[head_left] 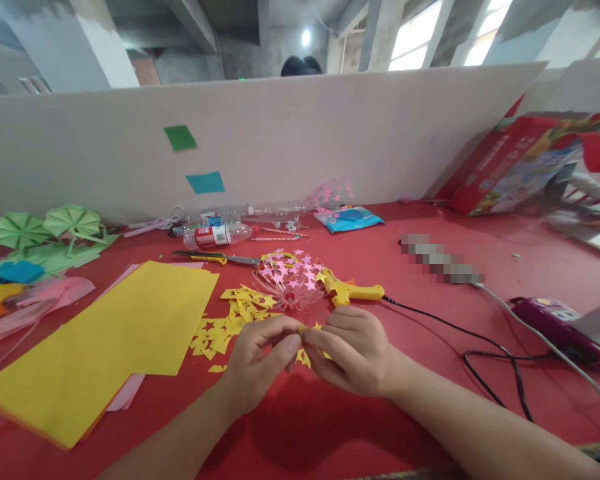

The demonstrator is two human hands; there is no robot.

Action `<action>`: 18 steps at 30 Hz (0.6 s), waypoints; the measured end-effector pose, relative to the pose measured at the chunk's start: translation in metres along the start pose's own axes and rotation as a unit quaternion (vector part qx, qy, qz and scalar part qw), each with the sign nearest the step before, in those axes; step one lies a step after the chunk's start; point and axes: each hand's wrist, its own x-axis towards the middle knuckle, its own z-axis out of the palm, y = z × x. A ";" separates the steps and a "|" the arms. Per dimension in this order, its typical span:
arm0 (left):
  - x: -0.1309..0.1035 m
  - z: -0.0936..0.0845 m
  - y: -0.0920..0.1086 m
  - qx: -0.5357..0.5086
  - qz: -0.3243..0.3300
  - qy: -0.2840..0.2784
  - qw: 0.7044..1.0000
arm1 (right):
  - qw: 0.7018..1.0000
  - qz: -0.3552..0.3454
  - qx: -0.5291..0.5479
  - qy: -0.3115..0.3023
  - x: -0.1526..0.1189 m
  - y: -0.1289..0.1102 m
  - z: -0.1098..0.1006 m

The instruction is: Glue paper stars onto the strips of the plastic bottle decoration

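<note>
My left hand (pixel 257 360) and my right hand (pixel 353 350) meet low over the red table, fingertips together. Between them they pinch a small yellow paper piece (pixel 301 329), mostly covered by the fingers, so its shape is unclear. Yellow paper stars (pixel 304 359) lie just under and behind the fingers. To the left is a heap of star-punched yellow paper scraps (pixel 230 323). Beyond the hands stands a clear plastic flower-like piece (pixel 291 300) topped with pink stars (pixel 290 270). A yellow glue gun (pixel 353 291) lies beside it, right of centre.
Yellow paper sheets (pixel 145 320) cover the left. Scissors (pixel 240 260), a plastic bottle (pixel 217 235) and a blue packet (pixel 350 219) lie farther back before a white partition (pixel 280 140). The black cord (pixel 445 320) runs right, near a power strip (pixel 440 259) and purple box (pixel 560 327).
</note>
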 end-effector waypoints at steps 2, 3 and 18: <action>0.000 -0.001 -0.002 -0.021 -0.019 0.008 1.000 | 1.000 0.015 0.019 0.003 0.000 0.000 0.000; 0.000 -0.002 -0.003 -0.022 -0.025 0.013 0.999 | 0.999 0.031 0.034 0.010 0.001 0.000 0.000; 0.001 0.000 0.001 0.260 0.168 0.052 0.950 | 0.981 0.161 0.106 0.005 0.005 -0.002 0.002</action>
